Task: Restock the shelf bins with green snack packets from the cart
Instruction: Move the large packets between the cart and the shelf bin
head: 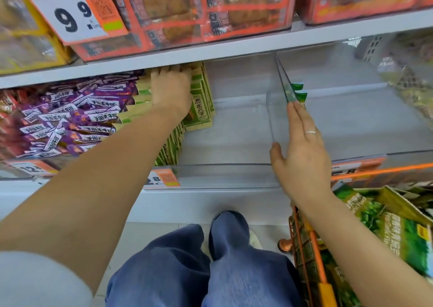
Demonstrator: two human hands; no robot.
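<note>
Starting with the bin [234, 128]: most of it lies bare, so your upright row of packets [201, 105] at its left end has nothing bracing it and could topple right if you let go abruptly. Your left hand [171, 91] presses that row, fingers curled over the tops. The cart [311, 248] with more green bags [398, 234] sits at your right. Your right hand [302, 154] reaches flat and empty along the clear divider [284, 81]; a knock could shift it.
</note>
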